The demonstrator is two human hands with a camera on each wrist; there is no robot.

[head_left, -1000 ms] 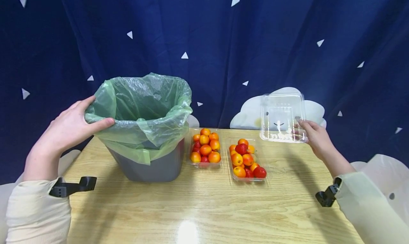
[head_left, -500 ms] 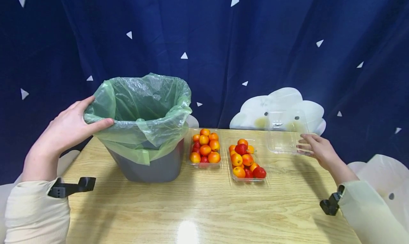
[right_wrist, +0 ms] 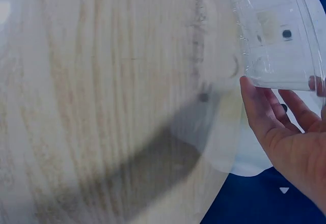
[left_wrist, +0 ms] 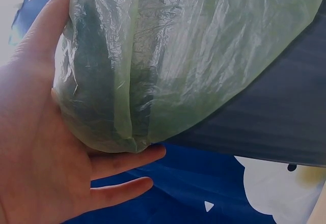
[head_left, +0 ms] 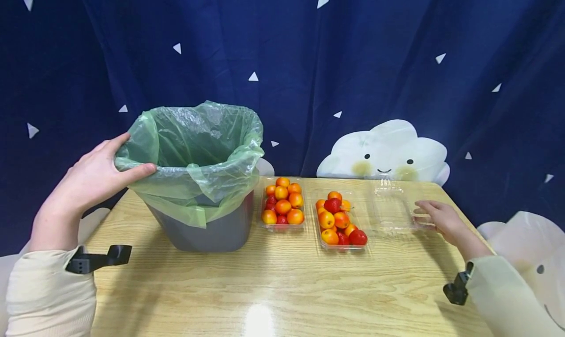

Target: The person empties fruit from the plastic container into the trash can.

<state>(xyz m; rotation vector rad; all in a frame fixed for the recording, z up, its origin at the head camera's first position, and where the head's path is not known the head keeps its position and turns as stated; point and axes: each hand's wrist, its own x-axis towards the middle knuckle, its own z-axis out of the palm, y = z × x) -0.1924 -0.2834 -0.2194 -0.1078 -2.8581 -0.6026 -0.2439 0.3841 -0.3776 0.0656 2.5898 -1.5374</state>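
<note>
My left hand (head_left: 94, 172) rests spread on the near left corner of a grey bin (head_left: 200, 231) lined with a green plastic bag (head_left: 229, 180). Its thumb lies along the front of the rim. In the left wrist view the ring and little fingers (left_wrist: 122, 191) stretch out straight under the bag's folded edge (left_wrist: 183, 81). At the table's back right, my right hand (head_left: 443, 221) holds a clear plastic box (head_left: 393, 207) by its right side, low over the tabletop. In the right wrist view thumb and fingers pinch that box's edge (right_wrist: 282, 84). No fruit shows inside it.
Two clear trays stand between bin and box. The left tray (head_left: 282, 227) and right tray (head_left: 342, 247) hold orange fruits (head_left: 326, 220) and strawberries (head_left: 358, 237). Behind the wooden table (head_left: 282, 288) hangs a blue curtain (head_left: 282, 47) with white triangles and smiling clouds.
My right hand has lowered the clear box from in front of the cloud down toward the tabletop, beside the right tray. The left hand, bin and fruit trays have stayed put.
</note>
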